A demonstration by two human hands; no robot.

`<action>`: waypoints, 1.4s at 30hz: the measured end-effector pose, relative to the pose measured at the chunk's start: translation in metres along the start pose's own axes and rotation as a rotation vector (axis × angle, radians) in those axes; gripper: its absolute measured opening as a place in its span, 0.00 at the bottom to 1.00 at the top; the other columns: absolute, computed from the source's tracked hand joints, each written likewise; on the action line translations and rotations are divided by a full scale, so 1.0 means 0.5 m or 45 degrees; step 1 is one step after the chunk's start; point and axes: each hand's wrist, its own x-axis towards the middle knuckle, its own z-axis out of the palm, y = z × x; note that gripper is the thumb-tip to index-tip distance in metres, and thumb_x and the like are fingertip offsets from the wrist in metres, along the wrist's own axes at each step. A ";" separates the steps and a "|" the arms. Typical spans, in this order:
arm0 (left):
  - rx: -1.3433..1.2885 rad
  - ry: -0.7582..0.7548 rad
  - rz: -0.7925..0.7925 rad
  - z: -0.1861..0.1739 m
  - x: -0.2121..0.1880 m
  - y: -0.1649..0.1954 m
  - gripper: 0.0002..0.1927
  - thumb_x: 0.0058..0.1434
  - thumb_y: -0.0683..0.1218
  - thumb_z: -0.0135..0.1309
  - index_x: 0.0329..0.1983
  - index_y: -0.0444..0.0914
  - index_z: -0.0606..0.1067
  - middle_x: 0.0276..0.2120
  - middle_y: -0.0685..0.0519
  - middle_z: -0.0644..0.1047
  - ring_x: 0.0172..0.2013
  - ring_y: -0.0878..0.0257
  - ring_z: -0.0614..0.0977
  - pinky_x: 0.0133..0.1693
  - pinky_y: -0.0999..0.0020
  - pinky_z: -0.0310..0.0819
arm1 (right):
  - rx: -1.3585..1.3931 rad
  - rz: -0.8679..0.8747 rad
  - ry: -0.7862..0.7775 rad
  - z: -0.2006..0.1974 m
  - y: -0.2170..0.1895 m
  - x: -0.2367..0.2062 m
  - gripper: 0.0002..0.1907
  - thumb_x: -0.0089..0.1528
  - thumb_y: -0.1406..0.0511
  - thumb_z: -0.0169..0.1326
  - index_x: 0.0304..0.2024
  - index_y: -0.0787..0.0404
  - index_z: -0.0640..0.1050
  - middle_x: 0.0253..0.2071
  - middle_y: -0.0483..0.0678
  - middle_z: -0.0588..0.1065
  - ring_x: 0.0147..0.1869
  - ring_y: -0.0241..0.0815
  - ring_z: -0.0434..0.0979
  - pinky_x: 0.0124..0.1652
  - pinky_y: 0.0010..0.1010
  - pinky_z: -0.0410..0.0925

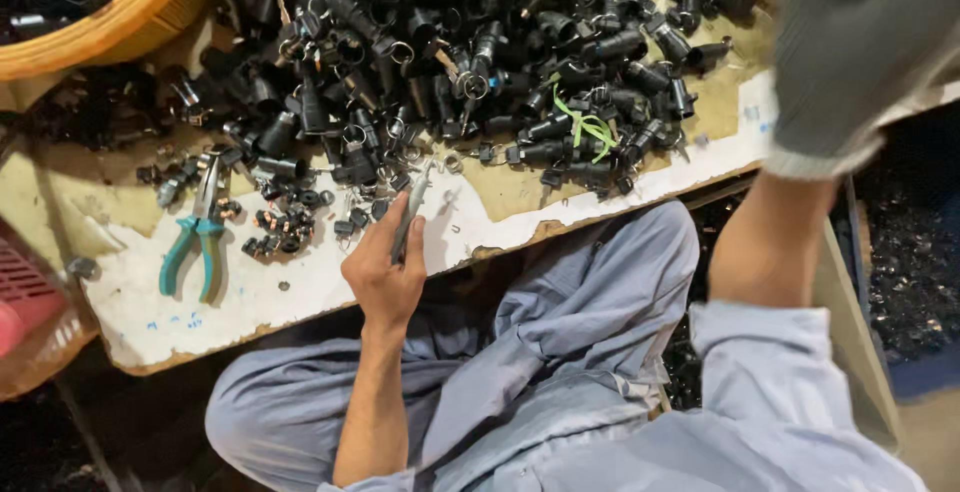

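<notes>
Right hand: up close to the lens, the right hand (860, 47) wears a grey knit glove, blurred, raised over the right end of the worktop; whether it grips anything, I cannot tell.
Sleeve and lap: a light blue sleeve (770, 402) runs down the forearm, and blue-grey trousers (560, 352) fill the space below the worktop edge.
Left hand: the bare left hand (385, 272) sits at the near edge of the worktop, fingers closed around a slim grey metal tool (410, 214) that points up and away toward the heap.
Worktop: a worn white-and-tan worktop (300, 292), chipped along its front edge.
Heap: a big pile of black plastic parts (480, 42) covers the far half, with small metal rings scattered just ahead of the tool tip.
Green strip: a thin green strip (585, 130) lies on the heap's right side.
Pliers: teal-handled pliers (198, 242) lie flat to the left, well apart from the left hand.
Basket: a tan woven basket (110, 17) sits at the far left corner.
</notes>
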 end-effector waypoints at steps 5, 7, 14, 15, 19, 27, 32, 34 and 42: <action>-0.018 -0.053 -0.130 -0.001 -0.009 -0.005 0.17 0.65 0.40 0.63 0.57 0.38 0.80 0.31 0.48 0.81 0.25 0.59 0.79 0.31 0.66 0.72 | 0.220 -0.504 -1.334 0.012 -0.141 -0.270 0.09 0.64 0.60 0.61 0.37 0.50 0.73 0.29 0.47 0.74 0.29 0.46 0.76 0.26 0.39 0.69; -0.001 -0.080 -0.137 -0.002 -0.011 -0.007 0.17 0.64 0.40 0.63 0.57 0.37 0.80 0.32 0.47 0.81 0.25 0.58 0.79 0.30 0.65 0.72 | 0.640 -0.583 -1.258 0.006 -0.205 -0.326 0.10 0.63 0.60 0.61 0.43 0.53 0.74 0.30 0.48 0.75 0.30 0.50 0.76 0.27 0.43 0.68; 0.011 -0.030 -0.042 0.001 -0.008 -0.008 0.17 0.64 0.39 0.63 0.57 0.37 0.79 0.35 0.45 0.82 0.32 0.54 0.83 0.36 0.63 0.76 | 0.511 -0.543 -1.425 0.005 -0.263 -0.311 0.15 0.60 0.58 0.62 0.48 0.50 0.77 0.27 0.51 0.75 0.28 0.57 0.77 0.29 0.48 0.68; -0.007 -0.025 -0.024 0.001 -0.007 -0.010 0.17 0.64 0.39 0.63 0.57 0.37 0.79 0.36 0.45 0.82 0.33 0.54 0.83 0.36 0.63 0.76 | 0.579 -0.515 -1.303 0.018 -0.256 -0.312 0.16 0.60 0.60 0.62 0.50 0.52 0.76 0.30 0.52 0.76 0.31 0.57 0.77 0.30 0.48 0.68; -0.030 0.043 0.032 -0.002 -0.010 -0.020 0.16 0.66 0.41 0.61 0.57 0.38 0.78 0.41 0.45 0.82 0.38 0.53 0.85 0.41 0.63 0.78 | 0.771 -0.288 -1.125 0.090 -0.250 -0.339 0.19 0.61 0.65 0.61 0.54 0.57 0.74 0.35 0.53 0.78 0.37 0.56 0.80 0.35 0.43 0.71; 0.046 0.046 -0.061 -0.011 -0.017 -0.024 0.15 0.66 0.46 0.62 0.56 0.42 0.79 0.36 0.51 0.82 0.33 0.57 0.84 0.36 0.64 0.78 | 1.143 0.089 -0.985 0.146 -0.246 -0.415 0.21 0.66 0.73 0.59 0.60 0.58 0.68 0.36 0.50 0.77 0.35 0.41 0.77 0.40 0.31 0.71; 0.144 0.031 0.007 -0.008 -0.019 -0.032 0.17 0.67 0.46 0.61 0.58 0.42 0.78 0.33 0.52 0.79 0.32 0.57 0.82 0.34 0.63 0.75 | 1.539 0.460 -1.076 0.146 -0.236 -0.438 0.23 0.71 0.71 0.49 0.65 0.56 0.59 0.39 0.49 0.77 0.36 0.35 0.76 0.38 0.24 0.71; 0.166 0.040 -0.012 -0.008 -0.024 -0.035 0.18 0.67 0.47 0.60 0.59 0.43 0.77 0.32 0.53 0.78 0.31 0.57 0.81 0.33 0.62 0.74 | 1.533 0.390 -1.049 0.139 -0.255 -0.425 0.19 0.74 0.69 0.50 0.64 0.53 0.60 0.38 0.47 0.76 0.34 0.35 0.76 0.38 0.23 0.71; 0.165 0.042 -0.027 -0.010 -0.032 -0.047 0.18 0.68 0.50 0.59 0.60 0.45 0.76 0.28 0.54 0.73 0.28 0.58 0.78 0.31 0.61 0.69 | 0.492 -0.646 -1.462 0.064 -0.344 -0.243 0.26 0.55 0.58 0.67 0.55 0.50 0.75 0.32 0.51 0.80 0.30 0.50 0.80 0.32 0.38 0.71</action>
